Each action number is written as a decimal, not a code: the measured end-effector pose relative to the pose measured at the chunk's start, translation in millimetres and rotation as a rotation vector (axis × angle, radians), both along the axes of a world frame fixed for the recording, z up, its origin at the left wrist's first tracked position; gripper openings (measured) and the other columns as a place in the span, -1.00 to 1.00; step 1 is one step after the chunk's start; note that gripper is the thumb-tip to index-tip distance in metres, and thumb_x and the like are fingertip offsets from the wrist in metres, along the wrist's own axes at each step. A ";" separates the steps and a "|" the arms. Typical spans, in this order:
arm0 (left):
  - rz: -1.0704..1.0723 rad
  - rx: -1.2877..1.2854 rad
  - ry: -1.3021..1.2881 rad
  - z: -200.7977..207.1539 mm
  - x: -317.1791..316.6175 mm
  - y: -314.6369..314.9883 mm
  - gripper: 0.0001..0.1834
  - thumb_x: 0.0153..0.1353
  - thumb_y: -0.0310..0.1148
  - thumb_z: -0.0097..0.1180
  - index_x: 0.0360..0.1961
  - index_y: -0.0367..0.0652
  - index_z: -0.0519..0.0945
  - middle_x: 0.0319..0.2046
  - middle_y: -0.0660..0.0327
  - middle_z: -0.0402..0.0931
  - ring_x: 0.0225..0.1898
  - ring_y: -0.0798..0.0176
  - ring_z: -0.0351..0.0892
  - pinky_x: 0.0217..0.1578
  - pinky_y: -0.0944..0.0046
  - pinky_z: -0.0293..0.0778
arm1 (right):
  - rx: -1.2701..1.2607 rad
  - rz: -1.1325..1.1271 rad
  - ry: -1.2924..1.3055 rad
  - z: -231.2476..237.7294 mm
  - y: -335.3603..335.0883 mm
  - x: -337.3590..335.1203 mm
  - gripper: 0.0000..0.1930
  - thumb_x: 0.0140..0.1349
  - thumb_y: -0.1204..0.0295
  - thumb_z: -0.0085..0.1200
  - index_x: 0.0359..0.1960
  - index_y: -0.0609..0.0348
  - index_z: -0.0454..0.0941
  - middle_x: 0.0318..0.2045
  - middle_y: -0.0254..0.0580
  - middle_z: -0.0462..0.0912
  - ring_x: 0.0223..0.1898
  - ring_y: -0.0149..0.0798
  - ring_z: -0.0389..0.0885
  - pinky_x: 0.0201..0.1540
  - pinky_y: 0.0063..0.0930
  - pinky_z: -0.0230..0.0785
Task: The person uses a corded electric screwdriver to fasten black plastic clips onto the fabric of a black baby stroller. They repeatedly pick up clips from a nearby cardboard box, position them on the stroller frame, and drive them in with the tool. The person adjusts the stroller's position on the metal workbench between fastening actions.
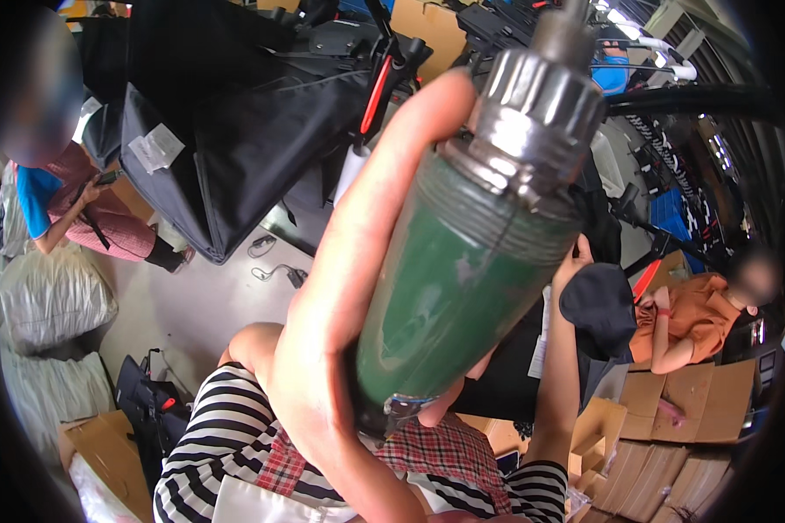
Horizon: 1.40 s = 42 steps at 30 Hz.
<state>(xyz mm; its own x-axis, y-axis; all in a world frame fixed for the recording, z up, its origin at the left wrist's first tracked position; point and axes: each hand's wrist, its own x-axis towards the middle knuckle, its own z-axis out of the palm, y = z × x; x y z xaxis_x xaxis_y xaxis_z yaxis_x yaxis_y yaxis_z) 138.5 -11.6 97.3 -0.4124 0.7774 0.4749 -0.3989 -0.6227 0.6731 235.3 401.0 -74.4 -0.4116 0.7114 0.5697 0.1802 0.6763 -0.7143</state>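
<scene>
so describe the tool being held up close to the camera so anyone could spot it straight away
It fills the middle of the head view, in front of the big black fabric bags behind. One of the hands grips a power tool from its left side, index finger lying along the body. Its worn green barrel and ridged silver metal collar set it apart from the black gear around.

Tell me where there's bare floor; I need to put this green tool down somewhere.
The one open patch is the grey floor between the black bag and the white sacks, with a loose cable on it. Lower right is crowded with cardboard boxes. The left hand holds the green tool.
</scene>
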 end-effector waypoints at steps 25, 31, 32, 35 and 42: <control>0.140 0.090 0.001 14.6 1.3 22.4 0.76 -0.47 -0.16 0.75 0.56 0.06 -0.45 0.10 0.06 0.36 -0.47 0.35 0.48 -0.52 0.39 0.47 | -0.031 -0.082 -0.067 16.8 -21.9 -3.5 -0.67 0.44 0.20 0.07 -0.07 0.24 0.64 -0.20 -0.12 0.72 -0.19 -0.17 0.65 0.01 -0.41 0.40; 0.170 0.064 -0.024 5.8 -7.5 10.5 0.79 -0.52 -0.17 0.77 0.55 0.05 -0.46 0.16 0.06 0.34 -0.46 0.35 0.48 -0.53 0.39 0.48 | 0.083 -0.053 0.079 61.2 -34.3 -1.7 -0.74 0.47 0.30 0.05 -0.15 0.28 0.61 -0.36 -0.31 0.63 -0.31 -0.44 0.52 -0.15 -0.53 0.36; 0.175 0.059 -0.025 5.7 -8.1 9.2 0.80 -0.53 -0.17 0.77 0.55 0.05 -0.46 0.17 0.06 0.34 -0.46 0.35 0.48 -0.53 0.39 0.48 | 0.118 -0.034 0.134 80.8 -31.4 -3.7 -0.78 0.47 0.34 0.05 -0.19 0.28 0.61 -0.39 -0.42 0.59 -0.32 -0.54 0.44 -0.20 -0.59 0.32; 0.219 0.041 -0.013 5.4 -13.2 4.7 0.82 -0.55 -0.17 0.78 0.55 0.05 -0.47 0.20 0.06 0.33 -0.46 0.35 0.47 -0.53 0.39 0.48 | 0.252 0.030 0.245 185.5 -66.0 -25.6 -0.74 0.47 0.37 0.06 -0.34 0.34 0.50 -0.54 -0.53 0.31 -0.45 -0.59 0.19 -0.42 -0.57 0.13; 0.146 0.043 -0.021 5.3 -21.5 14.1 0.75 -0.46 -0.23 0.77 0.56 0.09 -0.43 0.07 0.04 0.41 -0.48 0.36 0.50 -0.53 0.39 0.48 | 0.381 0.267 0.382 282.6 -164.1 -39.3 -0.84 0.37 0.48 0.18 -0.13 0.33 0.66 -0.51 -0.51 0.51 -0.45 -0.66 0.28 -0.38 -0.72 0.18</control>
<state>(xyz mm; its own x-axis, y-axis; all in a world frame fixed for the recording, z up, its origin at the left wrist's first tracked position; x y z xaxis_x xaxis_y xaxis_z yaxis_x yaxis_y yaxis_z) 117.1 2.5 102.6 -0.5295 0.6876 0.4968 -0.3160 -0.7034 0.6367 196.0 236.8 208.2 -0.2641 0.3284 0.9068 -0.2529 0.8837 -0.3937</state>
